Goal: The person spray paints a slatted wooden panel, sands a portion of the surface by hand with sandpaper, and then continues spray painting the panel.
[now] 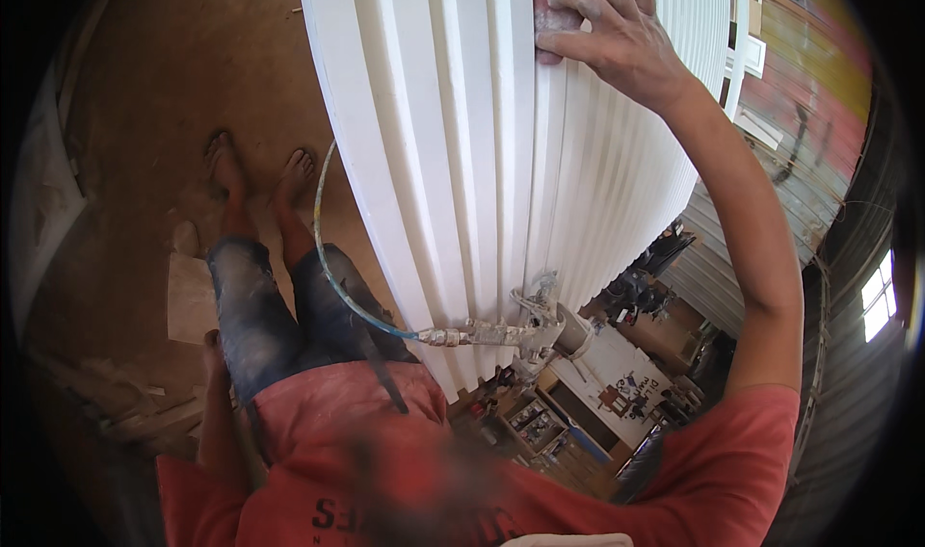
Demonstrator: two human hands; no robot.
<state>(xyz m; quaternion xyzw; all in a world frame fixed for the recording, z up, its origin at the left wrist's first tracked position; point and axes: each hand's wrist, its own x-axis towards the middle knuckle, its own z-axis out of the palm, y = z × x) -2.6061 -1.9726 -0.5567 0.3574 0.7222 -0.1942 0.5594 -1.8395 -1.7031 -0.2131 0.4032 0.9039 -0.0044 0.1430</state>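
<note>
My right hand point(612, 27) reaches to the top of the view, its dusty fingers closed around a dark-red sanding pad point(559, 13) dusted with white. The pad sits against a white panel point(472, 143) with long raised ribs and grooves. Low at my left side hangs my left hand point(213, 347); its fingers are mostly hidden, and I cannot tell whether it touches the pale brown sheet point(188, 299) beside it. A paint-crusted spray gun point(540, 333) is at the panel's near edge, with a blue-green hose point(332, 273) curving from it.
Brown floor point(145, 94) lies to the left, with boards and scraps point(164, 417) near the lower left. Beyond the panel's near end stand a shelf unit with small items point(536, 427) and a marked white board point(617, 383). Corrugated sheet walling point(713, 268) rises on the right.
</note>
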